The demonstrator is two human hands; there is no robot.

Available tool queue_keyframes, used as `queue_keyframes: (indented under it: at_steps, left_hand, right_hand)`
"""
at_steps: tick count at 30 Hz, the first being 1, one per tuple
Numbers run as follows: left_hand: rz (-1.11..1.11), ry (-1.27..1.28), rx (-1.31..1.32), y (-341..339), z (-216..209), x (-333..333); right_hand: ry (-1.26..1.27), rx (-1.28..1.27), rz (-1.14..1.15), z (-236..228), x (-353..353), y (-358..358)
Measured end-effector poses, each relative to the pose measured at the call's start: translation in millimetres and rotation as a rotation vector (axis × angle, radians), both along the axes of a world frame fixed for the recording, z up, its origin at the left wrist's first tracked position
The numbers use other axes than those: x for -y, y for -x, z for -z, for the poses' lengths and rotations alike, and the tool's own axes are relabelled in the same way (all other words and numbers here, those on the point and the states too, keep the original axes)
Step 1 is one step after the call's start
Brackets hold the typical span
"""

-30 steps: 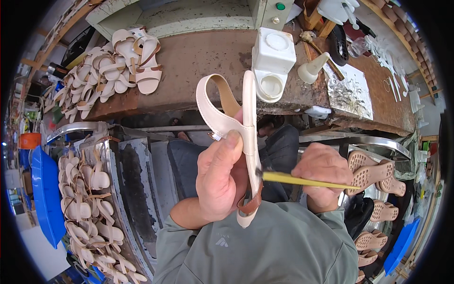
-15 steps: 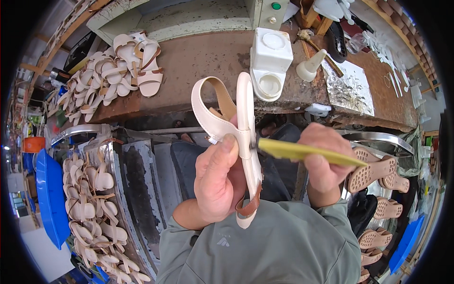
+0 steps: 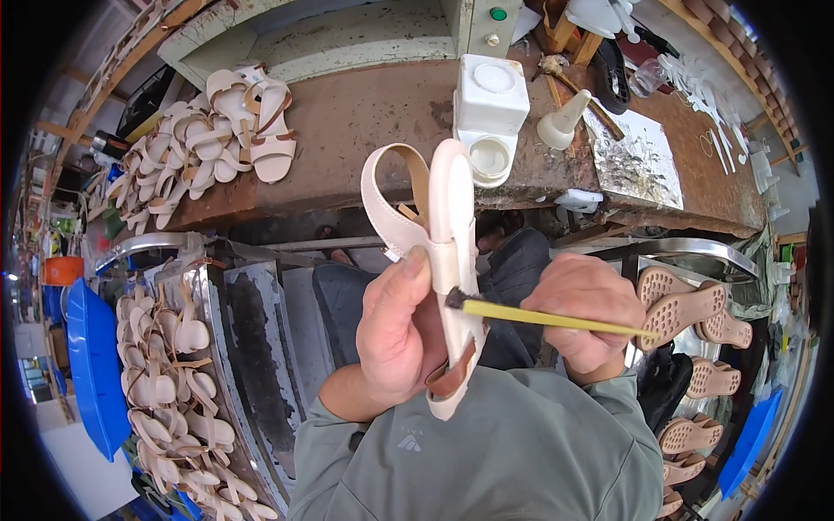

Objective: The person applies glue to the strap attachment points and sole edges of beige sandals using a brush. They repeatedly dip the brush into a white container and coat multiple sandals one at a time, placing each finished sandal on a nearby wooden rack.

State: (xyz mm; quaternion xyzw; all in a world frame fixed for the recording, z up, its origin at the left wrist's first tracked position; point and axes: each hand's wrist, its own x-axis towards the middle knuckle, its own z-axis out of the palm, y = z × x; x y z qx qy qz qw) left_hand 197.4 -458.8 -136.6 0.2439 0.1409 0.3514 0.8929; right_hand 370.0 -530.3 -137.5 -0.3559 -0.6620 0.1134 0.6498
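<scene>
A cream sandal upper (image 3: 451, 204) with a wide looped strap and a brown strap at its lower end stands on end in front of my chest. My left hand (image 3: 398, 323) grips it around the middle, thumb on the near side. In my right hand (image 3: 587, 311) is a flat yellow-handled brush (image 3: 530, 317). Its dark bristles touch or nearly touch the sandal's underside edge, just below the crossing strap. Fingers of the right hand are curled around the handle; some left fingertips are hidden behind the sandal.
Ahead on the brown workbench (image 3: 365, 122) stand a white pot (image 3: 491, 113) and a pale cone-shaped bottle (image 3: 563, 122). Piled sandal uppers (image 3: 195, 143) lie at the far left, more uppers (image 3: 169, 382) on the left rack. Tan soles (image 3: 682, 314) sit at right.
The sandal has turned so more of its underside faces me. My right hand has lowered slightly, and the brush tip has moved down and left along the sandal.
</scene>
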Motion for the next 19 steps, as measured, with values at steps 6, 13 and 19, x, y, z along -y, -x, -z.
queue_keyframes:
  at_steps: [6,13,19]
  left_hand:
    - [0.038,0.051,0.111,-3.7,9.9,-3.4]
    - [-0.267,-0.086,-0.038,-3.2,6.5,-45.2]
    - [-0.646,-0.214,0.195,-7.5,17.1,-89.9]
  right_hand:
    - [0.079,-0.140,0.139,-5.9,-24.6,-8.7]
    - [0.347,-0.478,-0.143,10.6,-17.2,-24.0]
    - [0.984,-0.418,-0.445,58.8,-45.2,-28.1]
